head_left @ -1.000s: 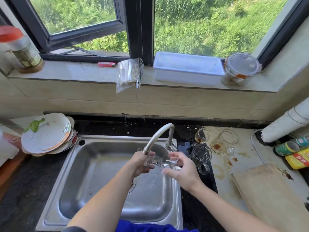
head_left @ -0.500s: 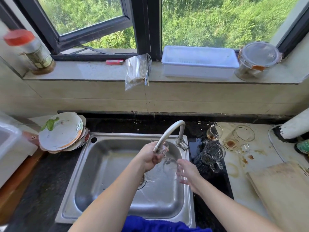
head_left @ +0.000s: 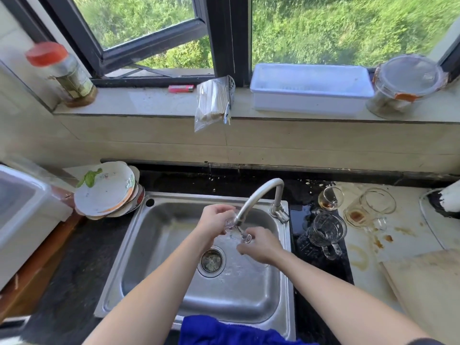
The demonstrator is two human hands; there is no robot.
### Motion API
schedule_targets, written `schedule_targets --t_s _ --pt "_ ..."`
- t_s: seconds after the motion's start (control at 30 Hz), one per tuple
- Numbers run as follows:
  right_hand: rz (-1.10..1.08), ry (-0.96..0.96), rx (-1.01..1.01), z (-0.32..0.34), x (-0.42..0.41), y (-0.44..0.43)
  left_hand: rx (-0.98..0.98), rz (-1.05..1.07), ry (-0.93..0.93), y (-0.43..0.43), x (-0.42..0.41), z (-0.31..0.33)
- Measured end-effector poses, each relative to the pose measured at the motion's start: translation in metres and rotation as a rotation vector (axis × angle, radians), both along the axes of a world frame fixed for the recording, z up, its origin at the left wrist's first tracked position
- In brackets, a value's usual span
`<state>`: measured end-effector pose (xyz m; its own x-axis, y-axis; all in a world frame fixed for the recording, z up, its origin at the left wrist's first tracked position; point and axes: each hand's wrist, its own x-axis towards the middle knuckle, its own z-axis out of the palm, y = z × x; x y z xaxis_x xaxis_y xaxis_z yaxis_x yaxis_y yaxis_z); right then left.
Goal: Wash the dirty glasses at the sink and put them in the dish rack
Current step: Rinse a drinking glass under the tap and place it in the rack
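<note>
Left hand (head_left: 215,221) and right hand (head_left: 260,245) curled round sideways glass (head_left: 246,238) under tap (head_left: 258,195), long axis hand to hand.

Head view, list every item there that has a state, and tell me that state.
Window, left pane open.
Faucet, apparently running.
Glass, held under the spout by left hand and right hand.
Small glass, upright, brown dregs.
Stained mug, dirty, unwashed.
Clear mug, upright on counter.
Plates, stacked, dirty.
Red-lidded jar, closed.
Dish rack, no glasses visible inside.
</note>
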<state>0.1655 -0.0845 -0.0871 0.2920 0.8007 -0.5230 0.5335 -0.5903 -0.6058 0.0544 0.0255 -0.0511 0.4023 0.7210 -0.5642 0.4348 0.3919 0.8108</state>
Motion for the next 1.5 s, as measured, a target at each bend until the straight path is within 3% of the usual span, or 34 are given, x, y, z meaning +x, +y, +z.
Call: schedule_targets --t_s 0.07,0.2,0.3,0.6,0.73,0.9,1.1,1.5 --pt "0.022 -0.016 -0.022 0.001 -0.004 0.014 0.119 0.056 0.092 0.008 -0.017 -0.001" --pt "-0.076 0.037 0.005 -0.008 -0.017 0.041 0.171 0.209 0.147 0.017 -0.056 -0.012" --pt "-0.15 0.102 0.1 -0.013 -0.032 0.054 0.211 0.18 0.242 0.02 -0.078 -0.025" --pt "-0.311 -0.117 0.178 -0.017 -0.05 0.027 0.493 -0.375 0.483 0.02 -0.07 -0.045" --pt "-0.397 -0.086 0.217 -0.009 -0.047 -0.011 0.582 -0.627 0.466 0.001 -0.047 -0.038" --pt "-0.747 -0.009 0.269 0.014 -0.032 -0.065 0.794 -0.909 0.394 -0.039 -0.016 -0.018" --pt "-0.999 -0.038 0.408 0.052 -0.009 -0.146 1.026 -1.158 0.327 -0.108 0.034 0.016" --pt "-1.513 -0.18 0.651 0.124 -0.012 -0.447 1.231 -1.415 0.008 -0.368 0.11 0.089"
